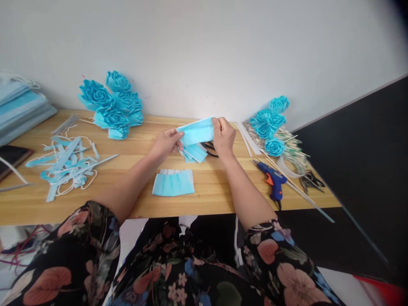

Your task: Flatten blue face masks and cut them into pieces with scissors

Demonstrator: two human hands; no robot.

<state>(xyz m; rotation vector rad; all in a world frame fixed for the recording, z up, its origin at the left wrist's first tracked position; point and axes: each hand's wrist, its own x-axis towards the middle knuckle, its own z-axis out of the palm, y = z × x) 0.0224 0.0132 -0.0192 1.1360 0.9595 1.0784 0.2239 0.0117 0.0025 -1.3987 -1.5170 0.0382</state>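
Observation:
A light-blue piece of face mask fabric (196, 131) is stretched between my two hands above the table. My left hand (167, 142) pinches its left end, and my right hand (223, 135) grips its right end with curled fingers. Below it lie more blue mask pieces (195, 154), partly covered by the held one. Beside them, black scissors handles (209, 148) show, half hidden behind my right hand. Nearer to me, a small stack of cut mask pieces (174, 183) rests flat on the wood.
Blue fabric roses (113, 104) and a second bunch (267, 121) stand near the wall. At left are cut strips with ear loops (68, 163) and stacked masks (24, 108). A blue glue gun (272, 180), a tape roll (290, 165) and pliers (311, 182) lie at right.

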